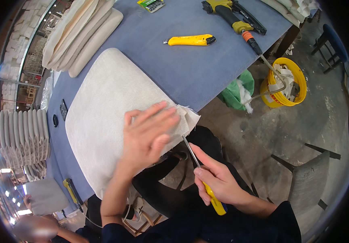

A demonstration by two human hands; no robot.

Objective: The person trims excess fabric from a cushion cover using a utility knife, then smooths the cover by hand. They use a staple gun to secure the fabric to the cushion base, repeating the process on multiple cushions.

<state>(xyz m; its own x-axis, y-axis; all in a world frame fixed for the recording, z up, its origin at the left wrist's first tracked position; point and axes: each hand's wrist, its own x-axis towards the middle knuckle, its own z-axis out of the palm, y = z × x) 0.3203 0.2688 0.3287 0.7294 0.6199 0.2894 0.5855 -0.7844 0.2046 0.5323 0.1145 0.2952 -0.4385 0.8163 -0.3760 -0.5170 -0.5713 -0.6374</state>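
A cream fabric-covered seat cushion lies on the blue-grey table, its near corner overhanging the edge. My left hand presses flat on that corner, fingers spread toward the loose fabric flap. My right hand grips a yellow-handled screwdriver, whose metal shaft points up under the cushion's edge by the flap.
On the table lie a yellow utility knife, a yellow-and-black air stapler with hose, a small green box and stacked cream cushions. A yellow bucket and green bag sit on the floor. More cushions stand at the left.
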